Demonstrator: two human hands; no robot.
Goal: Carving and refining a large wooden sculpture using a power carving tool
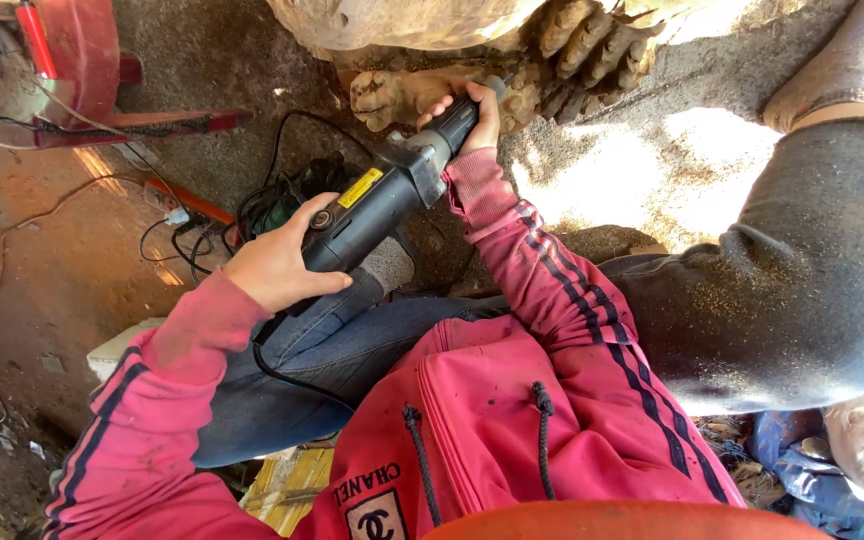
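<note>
One power grinder (382, 195), black body with a grey metal head and a yellow label on top, held slanting from lower left up to upper right, centre frame above the lap. Left hand (277, 262) closed around the rear of the body, thumb over the top. Right hand (474, 112) closed around the front end near the head, fingers curled under. The tool's nose sits against a carved wooden piece (512, 70), pale tan, rough and knobbly; the exact contact spot is hidden by the right hand. One black cord (287, 370) runs from the grinder's back end down across the jeans. More black cables (262, 200) in a loose tangle on the dirt floor (62, 270) just left of the tool. One red metal frame (102, 70) at top left, well apart. Another person's dusty grey trouser leg (802, 270) crowds the right side, close to the right forearm. Open ground mostly left of the hands. Two pink sleeves with dark stripes.
</note>
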